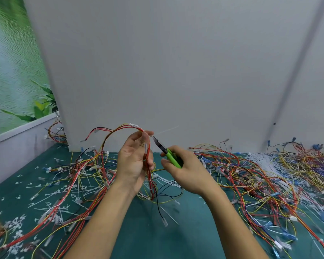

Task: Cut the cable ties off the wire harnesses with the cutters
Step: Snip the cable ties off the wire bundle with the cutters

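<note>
Gripping a looped harness of red, yellow and black wires (147,166), the left hand (134,163) is held raised above the middle of the teal-green mat surface (157,232), fingers and thumb curled round the strands. Small green-handled cutters with black blades (165,151) are clasped in the right hand (185,172), tips pointed up-left just beside the left fingertips, where a thin white cable tie (166,130) juts out. Cut white tie scraps (51,191) are strewn toward the left edge; a tangled heap of multicoloured harnesses (260,174) is spread along the right edge.

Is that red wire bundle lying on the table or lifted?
Lifted: the left hand grips the wire harness upright, its top arching over.
</note>
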A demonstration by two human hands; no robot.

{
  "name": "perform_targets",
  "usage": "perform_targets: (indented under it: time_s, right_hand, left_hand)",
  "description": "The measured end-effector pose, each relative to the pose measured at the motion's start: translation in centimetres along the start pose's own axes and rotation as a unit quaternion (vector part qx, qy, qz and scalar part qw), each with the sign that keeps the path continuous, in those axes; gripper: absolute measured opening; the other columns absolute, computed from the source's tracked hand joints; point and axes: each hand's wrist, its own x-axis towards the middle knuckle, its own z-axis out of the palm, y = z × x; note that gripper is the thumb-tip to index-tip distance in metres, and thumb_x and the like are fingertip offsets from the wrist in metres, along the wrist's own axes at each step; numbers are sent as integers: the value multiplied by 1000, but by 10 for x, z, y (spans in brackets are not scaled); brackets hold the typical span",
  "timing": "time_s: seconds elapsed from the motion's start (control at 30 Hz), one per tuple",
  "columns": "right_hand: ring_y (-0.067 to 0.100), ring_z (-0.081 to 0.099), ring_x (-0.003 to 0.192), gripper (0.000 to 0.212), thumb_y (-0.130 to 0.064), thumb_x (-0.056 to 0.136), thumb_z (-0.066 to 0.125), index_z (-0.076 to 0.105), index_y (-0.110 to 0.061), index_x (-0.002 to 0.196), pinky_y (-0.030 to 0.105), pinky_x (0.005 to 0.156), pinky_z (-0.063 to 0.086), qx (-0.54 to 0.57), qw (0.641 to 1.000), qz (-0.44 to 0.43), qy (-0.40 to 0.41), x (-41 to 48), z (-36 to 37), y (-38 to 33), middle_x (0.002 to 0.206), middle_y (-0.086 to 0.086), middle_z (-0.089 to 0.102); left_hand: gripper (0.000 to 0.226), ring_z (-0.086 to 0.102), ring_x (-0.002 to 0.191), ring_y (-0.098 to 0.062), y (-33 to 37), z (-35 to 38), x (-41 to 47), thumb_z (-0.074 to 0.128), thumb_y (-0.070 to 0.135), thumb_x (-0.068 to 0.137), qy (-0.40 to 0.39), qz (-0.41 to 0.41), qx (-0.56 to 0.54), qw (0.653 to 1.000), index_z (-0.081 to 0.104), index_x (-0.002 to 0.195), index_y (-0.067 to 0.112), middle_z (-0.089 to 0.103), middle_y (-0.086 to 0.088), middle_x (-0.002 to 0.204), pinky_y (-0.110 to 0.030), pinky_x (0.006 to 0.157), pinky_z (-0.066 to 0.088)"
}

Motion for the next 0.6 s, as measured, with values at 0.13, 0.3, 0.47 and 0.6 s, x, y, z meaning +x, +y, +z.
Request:
perform_targets:
  time_s: [0.13,0.3,0.47,0.6]
  right_hand:
    - [3,43,58,14,-32,102,61,66,-18,103,17,55,36,4,1000,-4,-1,0,1,-2,74,2,59]
    - [4,39,52,20,-28,103,59,68,-16,89,18,50,33,28,1000,10,-1,-1,6,-3,63,-6,49]
    - [11,39,55,24,-25,102,59,62,-11,82,29,55,35,65,997,30,-19,-1,6,-6,62,-3,46]
    - [12,41,58,24,-25,102,58,62,-9,86,31,59,37,86,995,40,-29,-1,7,-9,65,0,48]
  left_hand:
    - [20,46,40,-8,-1,0,-1,70,39,81,-7,-1,10,1000,75,95,25,72,7,92,-22,37,39]
    - [23,48,41,-8,-3,3,-2,69,36,82,16,-18,11,1000,79,100,26,75,8,109,-22,38,39]
    - [30,50,47,-12,-5,0,-1,62,35,91,20,-16,50,998,78,111,20,64,-7,69,-24,43,44]
    - [32,52,49,-13,-6,-3,0,62,36,92,20,-9,90,996,77,115,21,53,-10,59,-25,47,47]
